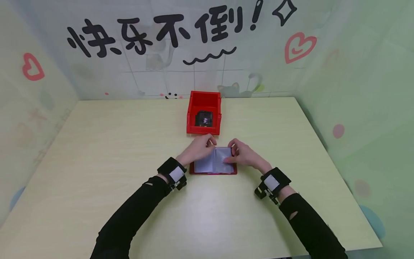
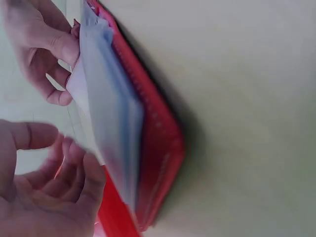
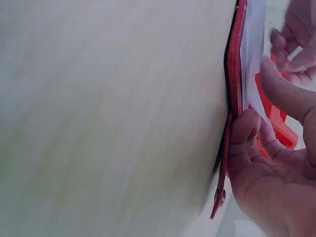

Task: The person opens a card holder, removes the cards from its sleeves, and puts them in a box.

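Note:
A small red card holder (image 1: 191, 169) lies spread on the table, its clear plastic sleeves (image 1: 204, 165) facing up. My right hand (image 1: 244, 155) grips its right side: in the right wrist view the thumb (image 3: 284, 91) lies on a sleeve and the fingers curl at the cover's edge. Over the upper left part of the sleeves hovers my left hand (image 1: 201, 146). Its fingers (image 2: 91, 180) bend loosely with nothing between them, apart from the sleeves in the left wrist view. A snap strap (image 3: 222, 182) sticks out from the holder's cover.
Just beyond the hands stands a red open bin (image 1: 204, 99) holding black cards (image 1: 203, 118), one marked "Vip". The pale wooden table (image 1: 113, 154) runs back to a printed curtain (image 1: 207, 75), with more curtain on both sides.

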A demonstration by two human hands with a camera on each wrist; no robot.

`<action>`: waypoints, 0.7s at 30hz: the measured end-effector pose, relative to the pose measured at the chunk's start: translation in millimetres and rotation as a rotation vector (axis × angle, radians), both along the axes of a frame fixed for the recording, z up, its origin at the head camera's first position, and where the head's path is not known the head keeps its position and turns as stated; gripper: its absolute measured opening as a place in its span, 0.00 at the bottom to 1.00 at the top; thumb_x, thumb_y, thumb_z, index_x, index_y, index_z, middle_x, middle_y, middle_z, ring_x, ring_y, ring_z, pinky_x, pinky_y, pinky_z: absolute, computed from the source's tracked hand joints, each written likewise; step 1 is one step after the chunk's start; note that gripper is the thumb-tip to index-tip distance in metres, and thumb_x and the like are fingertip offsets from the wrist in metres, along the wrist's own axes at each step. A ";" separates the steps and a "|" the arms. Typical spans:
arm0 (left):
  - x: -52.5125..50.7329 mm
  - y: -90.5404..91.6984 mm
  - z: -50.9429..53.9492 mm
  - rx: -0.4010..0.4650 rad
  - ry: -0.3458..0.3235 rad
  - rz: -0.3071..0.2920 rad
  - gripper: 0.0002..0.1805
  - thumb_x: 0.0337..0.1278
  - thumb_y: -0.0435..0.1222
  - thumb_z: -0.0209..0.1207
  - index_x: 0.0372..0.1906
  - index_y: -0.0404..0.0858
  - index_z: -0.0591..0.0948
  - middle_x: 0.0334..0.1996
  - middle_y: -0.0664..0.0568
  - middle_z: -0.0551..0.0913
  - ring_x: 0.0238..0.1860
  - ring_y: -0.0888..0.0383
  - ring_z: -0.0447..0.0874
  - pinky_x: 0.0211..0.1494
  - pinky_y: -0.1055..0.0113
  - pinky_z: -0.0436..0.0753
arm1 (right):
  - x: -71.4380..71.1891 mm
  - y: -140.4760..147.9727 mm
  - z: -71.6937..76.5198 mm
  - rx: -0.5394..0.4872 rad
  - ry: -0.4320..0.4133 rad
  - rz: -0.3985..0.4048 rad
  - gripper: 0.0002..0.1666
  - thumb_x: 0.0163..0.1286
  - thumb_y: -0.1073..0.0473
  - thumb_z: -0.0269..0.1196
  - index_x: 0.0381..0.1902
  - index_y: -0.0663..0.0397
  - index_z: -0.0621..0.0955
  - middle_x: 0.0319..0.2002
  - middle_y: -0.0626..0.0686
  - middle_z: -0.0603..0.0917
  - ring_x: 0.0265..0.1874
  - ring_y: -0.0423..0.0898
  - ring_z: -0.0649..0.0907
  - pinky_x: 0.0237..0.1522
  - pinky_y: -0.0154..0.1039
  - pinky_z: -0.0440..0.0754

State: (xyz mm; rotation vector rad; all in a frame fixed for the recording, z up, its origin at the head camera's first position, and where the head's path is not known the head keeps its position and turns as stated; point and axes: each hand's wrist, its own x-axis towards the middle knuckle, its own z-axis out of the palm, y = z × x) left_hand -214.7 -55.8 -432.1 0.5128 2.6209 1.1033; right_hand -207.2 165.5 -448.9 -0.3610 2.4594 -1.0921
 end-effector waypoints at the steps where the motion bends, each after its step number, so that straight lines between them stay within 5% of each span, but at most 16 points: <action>1: 0.4 -1.5 -2.8 0.009 -0.027 -0.010 0.12 0.69 0.37 0.55 0.51 0.37 0.80 0.40 0.45 0.83 0.38 0.54 0.78 0.39 0.68 0.77 | -0.1 1.4 -0.5 -0.016 -0.012 -0.006 0.22 0.68 0.56 0.68 0.52 0.57 0.71 0.35 0.53 0.72 0.37 0.47 0.74 0.36 0.36 0.72; 4: 0.9 -4.6 -8.2 0.018 -0.071 -0.025 0.15 0.71 0.43 0.55 0.50 0.38 0.83 0.38 0.47 0.84 0.37 0.55 0.78 0.38 0.69 0.76 | 0.4 6.1 0.7 -0.116 -0.073 0.010 0.11 0.76 0.57 0.58 0.47 0.60 0.73 0.34 0.53 0.71 0.35 0.48 0.74 0.36 0.36 0.72; 9: 3.1 -3.1 -7.3 0.020 -0.122 0.011 0.24 0.70 0.56 0.53 0.48 0.40 0.83 0.33 0.48 0.84 0.35 0.55 0.80 0.39 0.66 0.76 | 0.3 9.7 1.7 -0.216 -0.149 0.055 0.11 0.81 0.60 0.49 0.45 0.64 0.75 0.33 0.53 0.70 0.33 0.48 0.72 0.36 0.36 0.71; 15: 5.0 3.3 -5.2 -0.001 -0.163 0.077 0.38 0.61 0.67 0.54 0.59 0.40 0.76 0.40 0.47 0.86 0.40 0.55 0.83 0.46 0.62 0.79 | 3.4 -7.6 4.5 0.020 0.029 0.080 0.13 0.71 0.54 0.63 0.47 0.57 0.79 0.29 0.51 0.73 0.33 0.46 0.74 0.32 0.35 0.69; 18: 4.1 3.3 -6.3 -0.001 -0.153 0.063 0.35 0.63 0.58 0.58 0.64 0.38 0.70 0.45 0.43 0.84 0.44 0.52 0.82 0.47 0.62 0.79 | 4.4 -16.1 4.9 0.102 0.067 0.072 0.20 0.65 0.47 0.69 0.41 0.56 0.77 0.27 0.51 0.72 0.32 0.46 0.74 0.30 0.35 0.67; 21: 2.1 -0.4 -8.1 -0.011 -0.134 0.062 0.32 0.64 0.45 0.62 0.67 0.36 0.67 0.50 0.40 0.81 0.48 0.50 0.78 0.49 0.61 0.79 | 4.5 -17.3 4.8 0.147 0.054 0.038 0.25 0.62 0.48 0.73 0.45 0.55 0.74 0.31 0.52 0.74 0.36 0.47 0.75 0.32 0.35 0.70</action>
